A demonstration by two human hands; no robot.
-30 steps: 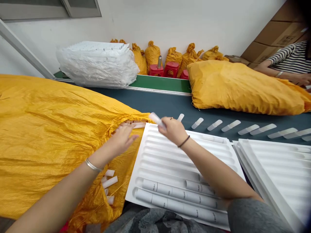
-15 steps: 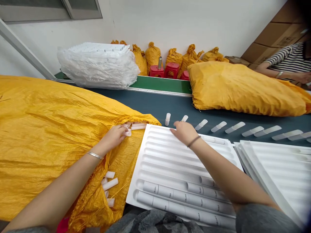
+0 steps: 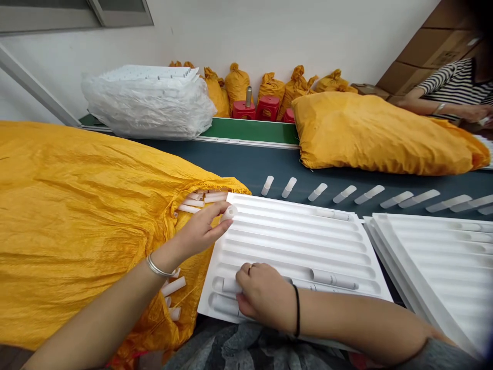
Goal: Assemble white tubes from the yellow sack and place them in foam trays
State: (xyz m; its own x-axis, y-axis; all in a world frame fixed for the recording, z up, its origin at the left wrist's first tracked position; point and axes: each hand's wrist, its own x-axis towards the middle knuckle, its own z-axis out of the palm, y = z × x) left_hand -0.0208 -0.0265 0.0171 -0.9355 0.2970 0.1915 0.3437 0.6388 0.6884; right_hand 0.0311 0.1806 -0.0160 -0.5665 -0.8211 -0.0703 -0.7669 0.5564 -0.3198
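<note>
My left hand [image 3: 210, 226] pinches a short white plastic tube [image 3: 230, 212], its open end facing me, above the left edge of a white ribbed tray [image 3: 269, 241]. Curled over the tray's near left part, my right hand [image 3: 265, 298] has its fingers closed at a white tube [image 3: 231, 285] lying in a groove; its fingertips are partly hidden. More printed tubes [image 3: 334, 279] lie in the near grooves. Beside the tray, a yellow woven sack [image 3: 96, 205] has its mouth open, with loose white tubes [image 3: 192, 202] inside.
Several frosted tubes [image 3: 318, 192] stand in a row on the dark conveyor belt [image 3: 239, 162]. Stacked white trays [image 3: 435, 267] are on the right. A full yellow sack [image 3: 385, 133] and a plastic-wrapped bundle [image 3: 150, 108] rest across the belt. Another person's striped sleeve [image 3: 442, 85] shows far right.
My right hand has come from the belt's edge back to the near tubes in the tray. My left hand has moved right, out of the sack's mouth, with a tube.
</note>
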